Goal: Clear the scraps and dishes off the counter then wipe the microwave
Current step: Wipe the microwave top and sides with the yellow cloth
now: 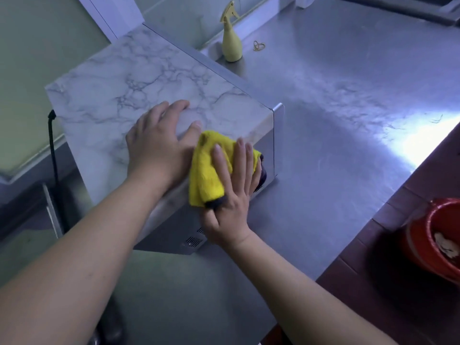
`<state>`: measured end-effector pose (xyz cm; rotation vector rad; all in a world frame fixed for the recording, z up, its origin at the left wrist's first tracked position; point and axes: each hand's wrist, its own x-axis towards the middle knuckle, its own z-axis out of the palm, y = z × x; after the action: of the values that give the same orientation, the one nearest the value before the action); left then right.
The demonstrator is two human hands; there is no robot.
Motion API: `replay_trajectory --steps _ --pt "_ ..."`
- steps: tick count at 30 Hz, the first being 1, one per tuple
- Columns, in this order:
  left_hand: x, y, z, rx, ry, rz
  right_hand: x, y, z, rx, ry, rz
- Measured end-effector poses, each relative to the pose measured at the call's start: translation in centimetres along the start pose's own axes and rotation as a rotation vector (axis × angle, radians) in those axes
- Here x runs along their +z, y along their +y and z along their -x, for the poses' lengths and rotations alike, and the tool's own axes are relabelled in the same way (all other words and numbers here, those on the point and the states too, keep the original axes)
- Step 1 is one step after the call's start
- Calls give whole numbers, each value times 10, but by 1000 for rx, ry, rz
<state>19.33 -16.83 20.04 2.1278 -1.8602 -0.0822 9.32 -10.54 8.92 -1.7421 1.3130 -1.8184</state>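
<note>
Microwave (149, 100) stands on the steel bench (336, 145), set at an angle to the bench edge, with a marble-pattern covering on top and a silver side panel facing the person.

Left hand (159, 148): fingers spread, palm flat on the top near the front edge. Judged to be bracing the unit so it does not slide under sideways pressure.

Right hand (231, 195): fingers straight and together, pressing a folded yellow cloth (206, 168) flat against the upper side panel, just below the top edge. No pinch is visible. The cloth is pinned by the flat of the fingers, which spreads the pressure for a wipe. A dark layer shows at the cloth's lower fold. The two hands are touching or nearly so at the cloth's upper left corner.

Stage, judged: wiping step under way. No dishes are visible on the bench.

Surface and room: the bench is brushed metal with a bright glare patch to the right and faint streaks. A pale yellow spray bottle (231, 43) stands upright behind the microwave, a rubber band (258, 46) just beside it. A black cord (53, 150) hangs at the microwave's far left. A red bucket (443, 235) sits below the bench edge on dark tile flooring, with something pale inside.
</note>
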Motion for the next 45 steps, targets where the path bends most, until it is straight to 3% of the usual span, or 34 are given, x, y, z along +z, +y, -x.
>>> replay_trajectory --steps 4,9,12,14,17,22,25,27,29,31,36,41,45 --pt "4 -3 -2 11 22 -9 29 36 27 108 147 41" --pt "3 -1 -2 6 19 -18 27 70 48 837 262 -391" --pt "2 1 -1 1 5 -11 12 85 38 1133 206 -544" --pt "1 2 0 -1 -4 -12 -9 102 23 1279 292 -711" --pt "-1 2 0 -9 -16 -17 -51 107 -9 1264 269 -710" --pt "-2 4 0 -14 -42 -50 -82 36 -32 667 178 -655" --pt "-2 5 0 -15 -56 -48 -63 -12 -25 370 158 -553" --pt "-4 4 -1 -11 -64 -37 -33 -39 -14 265 97 -407" --pt "-5 3 -4 3 -72 -33 3 -57 -3 306 80 -206" --pt "-3 0 -6 12 -79 -35 30 -59 5 338 188 -61" --pt "6 -2 -9 17 -58 -53 51 -21 15 409 435 -337" --pt "8 -1 -10 9 -89 -76 57 37 55 1040 501 -474" --pt "5 4 -10 9 -102 -82 37 53 58 1217 413 -592"
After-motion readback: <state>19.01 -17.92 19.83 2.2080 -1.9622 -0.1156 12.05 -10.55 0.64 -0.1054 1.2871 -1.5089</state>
